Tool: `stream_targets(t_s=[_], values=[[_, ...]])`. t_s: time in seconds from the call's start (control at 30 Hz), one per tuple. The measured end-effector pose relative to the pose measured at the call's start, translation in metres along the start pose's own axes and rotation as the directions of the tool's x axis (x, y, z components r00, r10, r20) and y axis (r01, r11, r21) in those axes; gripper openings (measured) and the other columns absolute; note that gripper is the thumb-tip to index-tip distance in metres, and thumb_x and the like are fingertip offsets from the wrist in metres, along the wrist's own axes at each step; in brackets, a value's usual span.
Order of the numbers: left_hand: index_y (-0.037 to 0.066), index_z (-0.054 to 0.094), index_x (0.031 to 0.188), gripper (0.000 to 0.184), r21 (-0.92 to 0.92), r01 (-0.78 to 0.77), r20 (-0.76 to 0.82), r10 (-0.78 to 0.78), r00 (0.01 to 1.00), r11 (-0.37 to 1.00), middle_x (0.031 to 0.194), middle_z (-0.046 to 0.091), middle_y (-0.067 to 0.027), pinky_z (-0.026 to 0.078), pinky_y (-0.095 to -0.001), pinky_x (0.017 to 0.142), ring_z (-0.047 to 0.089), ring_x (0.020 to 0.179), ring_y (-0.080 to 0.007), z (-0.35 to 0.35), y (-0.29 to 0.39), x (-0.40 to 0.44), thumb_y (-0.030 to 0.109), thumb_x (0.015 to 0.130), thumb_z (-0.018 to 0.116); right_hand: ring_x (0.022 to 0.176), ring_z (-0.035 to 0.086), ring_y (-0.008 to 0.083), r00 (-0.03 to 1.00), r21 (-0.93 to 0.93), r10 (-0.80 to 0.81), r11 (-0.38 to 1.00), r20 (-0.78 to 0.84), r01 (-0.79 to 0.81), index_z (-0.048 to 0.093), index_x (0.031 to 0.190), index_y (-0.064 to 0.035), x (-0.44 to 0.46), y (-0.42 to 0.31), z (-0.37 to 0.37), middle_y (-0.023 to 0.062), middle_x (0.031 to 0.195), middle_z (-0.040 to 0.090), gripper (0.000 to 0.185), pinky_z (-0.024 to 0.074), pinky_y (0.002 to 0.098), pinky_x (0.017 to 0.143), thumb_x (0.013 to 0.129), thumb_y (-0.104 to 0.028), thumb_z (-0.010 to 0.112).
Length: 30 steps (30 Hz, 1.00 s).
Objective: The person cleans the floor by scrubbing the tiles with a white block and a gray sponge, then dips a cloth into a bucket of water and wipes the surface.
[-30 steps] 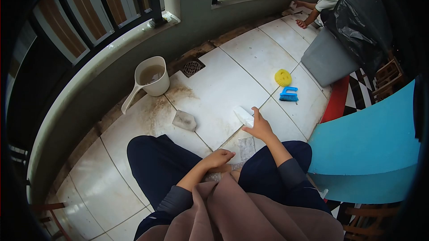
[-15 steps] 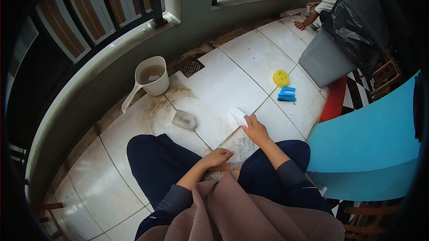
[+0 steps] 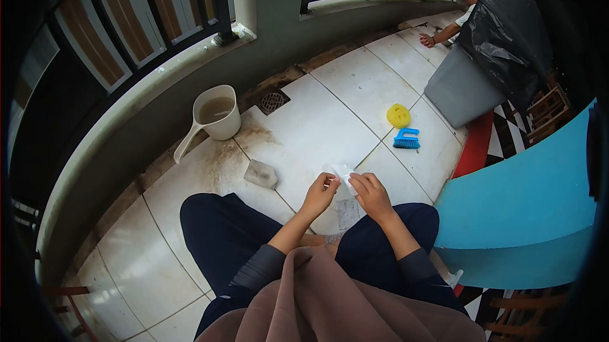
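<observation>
Both of my hands are raised over the white tiled floor, meeting at a thin, folded white piece (image 3: 344, 178), perhaps a sheet or packet. My right hand (image 3: 373, 197) pinches its right side. My left hand (image 3: 319, 193) has its fingers closed at the left edge. Below my hands a flat greyish patterned piece (image 3: 347, 213) lies on the floor by my leg. A stained whitish block (image 3: 260, 174) sits to the left of my hands. Beyond it stands a cream dipper (image 3: 219, 125) holding cloudy water, its handle toward me.
A yellow round sponge (image 3: 398, 116) and a blue scrub brush (image 3: 406, 139) lie ahead to the right. A floor drain (image 3: 272, 102) is by the wall. A grey bin (image 3: 465, 85) with a black bag stands near another person's hand (image 3: 427, 40). Brown stains (image 3: 222, 163) mark the tiles.
My left hand has risen from near my leg to the white piece. My right hand has shifted slightly, and the piece looks wider. The other person has moved further behind the bin.
</observation>
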<state>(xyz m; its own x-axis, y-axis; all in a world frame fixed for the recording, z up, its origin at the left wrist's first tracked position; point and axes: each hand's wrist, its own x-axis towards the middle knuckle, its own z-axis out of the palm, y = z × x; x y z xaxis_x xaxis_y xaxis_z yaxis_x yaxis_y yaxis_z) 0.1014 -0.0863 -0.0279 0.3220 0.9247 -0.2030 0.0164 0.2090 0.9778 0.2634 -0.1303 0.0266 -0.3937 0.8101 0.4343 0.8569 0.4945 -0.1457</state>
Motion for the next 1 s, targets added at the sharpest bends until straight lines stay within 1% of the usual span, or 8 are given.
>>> stream_targets(t_s=[0.07,0.17,0.27,0.37,0.47,0.67,0.87,1.0], values=[[0.003,0.054,0.087,0.032,-0.113,0.093,-0.051,-0.099,0.994,0.989,0.073,0.055,-0.0048,0.041,-0.025,0.056,0.051,0.063,-0.0111,0.006,0.011,0.005,0.034,0.083,0.06,0.089,0.053,0.0221,0.994,-0.071,-0.106,0.992,0.001,0.106,0.056,0.097,-0.0073,0.001,-0.011,-0.011,0.0059,0.108,0.057,0.027,0.0496,0.0284,0.069,0.07,-0.005,0.058],[0.004,0.053,0.084,0.031,0.018,-0.091,-0.062,0.092,0.994,0.996,0.072,0.052,-0.0026,0.039,-0.0222,0.054,0.048,0.061,-0.0082,0.011,0.001,0.012,0.032,0.081,0.064,0.088,0.053,0.0237,0.983,-0.134,-0.176,0.977,-0.051,0.168,0.055,0.098,-0.0079,-0.008,-0.013,-0.017,0.0059,0.11,0.056,0.028,0.0498,0.0291,0.069,0.07,-0.006,0.058],[0.006,0.052,0.084,0.022,0.005,-0.169,0.006,0.169,0.986,0.986,0.077,0.054,-0.0016,0.039,-0.0222,0.055,0.047,0.064,-0.0072,0.011,0.004,0.01,0.025,0.084,0.062,0.088,0.053,0.0254,0.98,-0.134,-0.19,0.975,-0.067,0.179,0.054,0.095,-0.0071,-0.012,-0.012,-0.017,0.0087,0.108,0.054,0.025,0.0498,0.0309,0.069,0.07,-0.006,0.06],[0.006,0.05,0.082,0.019,-0.21,0.0,0.008,0.002,1.0,0.978,0.075,0.054,-0.0017,0.041,-0.0229,0.055,0.05,0.065,-0.0074,0.009,0.007,0.009,0.022,0.086,0.06,0.088,0.054,0.0265,0.994,-0.011,0.005,1.0,-0.108,-0.007,0.052,0.093,-0.0045,-0.016,-0.011,-0.011,0.0122,0.104,0.053,0.026,0.0495,0.0334,0.069,0.068,-0.003,0.061],[0.006,0.049,0.081,0.016,-0.243,0.065,-0.051,-0.079,0.996,0.968,0.073,0.054,-0.0022,0.045,-0.0242,0.059,0.052,0.068,-0.0081,0.014,0.002,0.009,0.02,0.088,0.056,0.085,0.054,0.0278,0.99,0.015,0.129,0.992,-0.065,-0.128,0.05,0.096,-0.0016,-0.014,-0.015,-0.009,0.0138,0.099,0.052,0.032,0.0486,0.036,0.069,0.066,0.001,0.061],[0.005,0.049,0.083,0.017,-0.228,0.105,-0.077,-0.126,0.989,0.968,0.074,0.054,-0.003,0.049,-0.0253,0.062,0.053,0.069,-0.0099,0.019,-0.005,0.01,0.02,0.089,0.053,0.083,0.053,0.0291,0.959,-0.158,0.278,0.951,0.061,-0.266,0.047,0.098,-0.0032,-0.011,-0.021,0.001,0.0117,0.096,0.05,0.041,0.0453,0.0375,0.07,0.061,-0.001,0.064],[0.003,0.05,0.079,0.02,-0.128,0.077,-0.084,-0.088,0.993,0.989,0.072,0.054,-0.0034,0.048,-0.0247,0.059,0.052,0.064,-0.0098,0.023,-0.007,0.013,0.02,0.088,0.055,0.079,0.052,0.0272,0.939,-0.179,0.334,0.932,0.087,-0.315,0.047,0.093,-0.0055,-0.013,-0.023,0.008,0.01,0.091,0.05,0.039,0.0449,0.0362,0.068,0.062,-0.01,0.07],[0.001,0.05,0.077,0.022,0.147,-0.079,-0.112,0.096,0.989,0.986,0.067,0.054,-0.0044,0.045,-0.0247,0.055,0.051,0.057,-0.01,0.024,-0.032,0.025,0.019,0.086,0.057,0.074,0.056,0.0296,0.932,-0.1,0.331,0.942,0.15,-0.319,0.047,0.089,-0.0057,-0.011,-0.025,0.009,0.0116,0.084,0.053,0.035,0.0475,0.0392,0.062,0.065,-0.018,0.069]])
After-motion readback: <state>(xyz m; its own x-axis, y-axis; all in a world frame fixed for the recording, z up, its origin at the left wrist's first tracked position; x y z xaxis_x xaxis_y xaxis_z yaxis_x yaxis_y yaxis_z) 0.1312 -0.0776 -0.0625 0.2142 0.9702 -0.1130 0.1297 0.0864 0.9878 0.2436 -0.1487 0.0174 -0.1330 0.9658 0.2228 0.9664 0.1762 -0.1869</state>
